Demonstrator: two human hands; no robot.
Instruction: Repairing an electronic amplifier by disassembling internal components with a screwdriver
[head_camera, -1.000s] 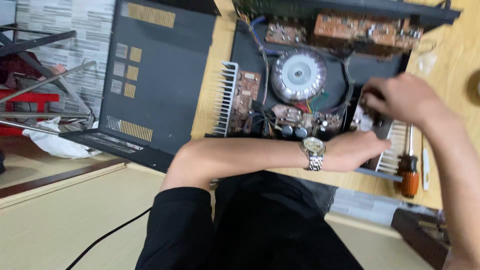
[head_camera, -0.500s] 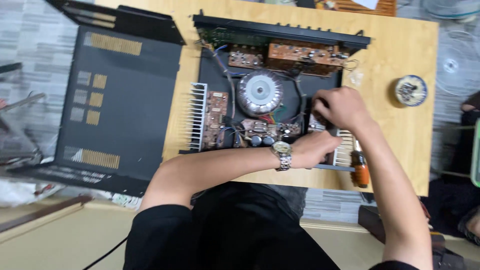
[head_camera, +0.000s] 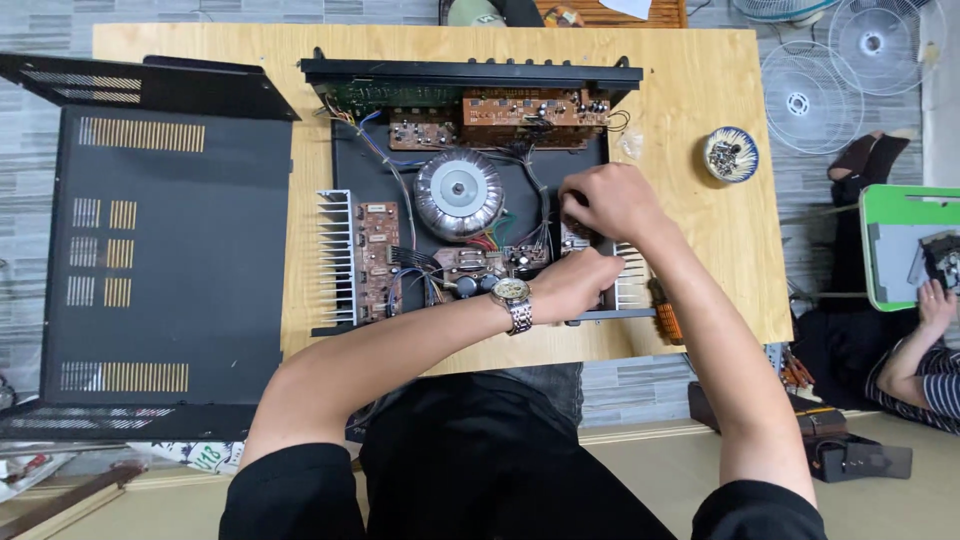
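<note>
An open black amplifier chassis (head_camera: 345, 160) lies on a wooden table (head_camera: 700, 90). Inside are a silver round transformer (head_camera: 460, 195), a finned heat sink (head_camera: 335, 258) with a brown circuit board (head_camera: 378, 260), and more boards along the back (head_camera: 525, 108). My left hand (head_camera: 572, 282), with a metal watch on the wrist, grips the small board by the right heat sink (head_camera: 630, 285). My right hand (head_camera: 605, 200) hovers just above it, fingers pinched down onto the same board. The board itself is mostly hidden under both hands.
The removed black cover (head_camera: 165, 250) lies to the left. A small bowl of screws (head_camera: 730, 155) sits at the table's right edge, and an orange-handled screwdriver (head_camera: 667, 320) by my right forearm. Fan grilles (head_camera: 800, 100) and another person's arm (head_camera: 915, 350) are to the right.
The view has pulled back and shifted, bringing the whole table, bowl and fan grilles into sight. Both hands stay on the right board; the right hand has shifted slightly left.
</note>
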